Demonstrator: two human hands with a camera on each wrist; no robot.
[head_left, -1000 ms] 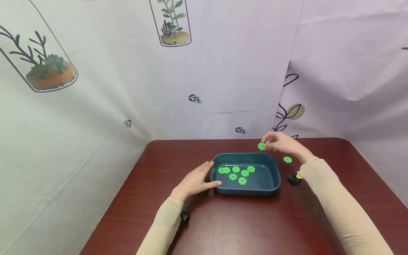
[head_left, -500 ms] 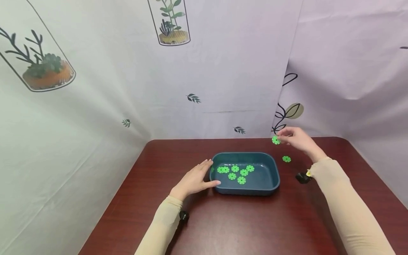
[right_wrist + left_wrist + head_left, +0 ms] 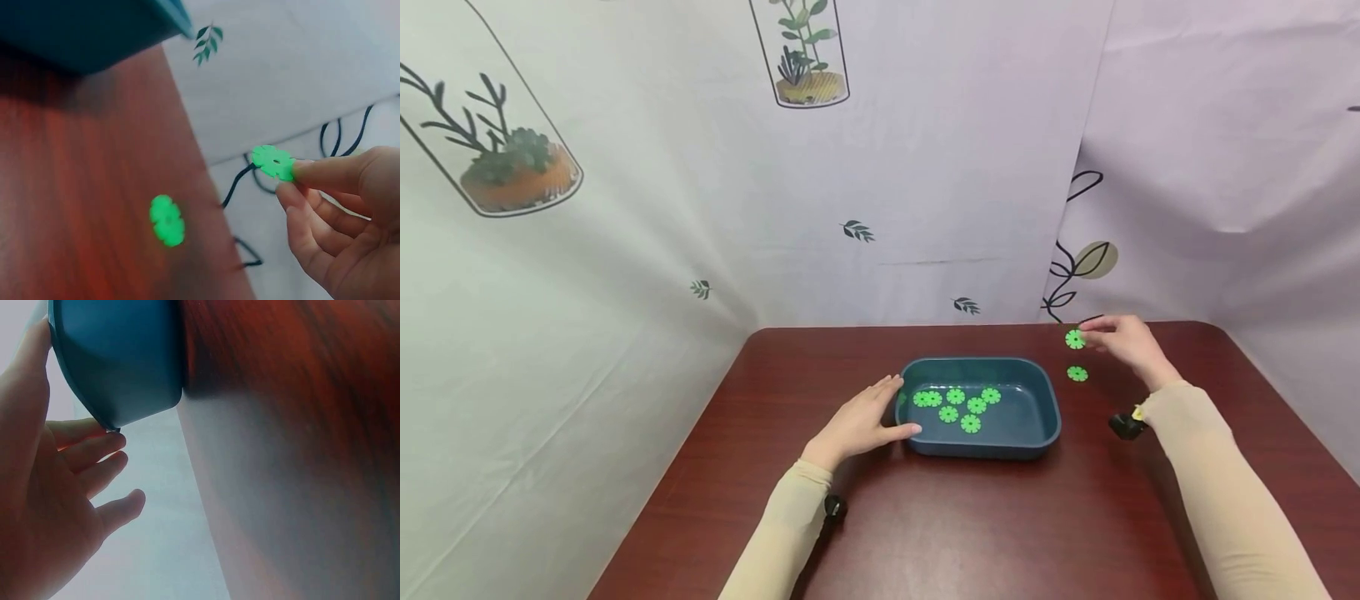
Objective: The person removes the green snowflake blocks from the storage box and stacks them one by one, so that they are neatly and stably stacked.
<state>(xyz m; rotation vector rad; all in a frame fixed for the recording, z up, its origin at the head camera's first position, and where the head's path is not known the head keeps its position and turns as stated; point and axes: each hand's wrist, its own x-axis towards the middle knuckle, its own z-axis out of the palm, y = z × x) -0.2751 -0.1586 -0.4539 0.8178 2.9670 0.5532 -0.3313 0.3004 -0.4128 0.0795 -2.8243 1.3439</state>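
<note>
In the head view, my left hand (image 3: 857, 425) rests on the left end of a dark blue rectangular basin (image 3: 981, 451), fingers mostly straight and thumb over the front rim. The left wrist view has fingertips (image 3: 115, 442) touching the rim of the basin (image 3: 125, 362). My right hand (image 3: 1126, 343) pinches a green notched plastic disc (image 3: 1075, 339) between thumb and fingers, held above the table beyond the basin's right end. The right wrist view shows this disc (image 3: 273, 162) tilted in the fingertips. Below it, another green disc (image 3: 1077, 374) lies on the table.
Several green discs (image 3: 971, 424) lie flat inside the basin, mostly toward its left half. The dark red wooden table (image 3: 985, 525) reaches back to a white printed cloth (image 3: 925, 183). Black wrist cameras (image 3: 1126, 426) sit under both sleeves.
My right hand has carried the pinched disc rightward from behind the basin, up a little and then down, to beyond the loose disc. The left hand and basin stay put.
</note>
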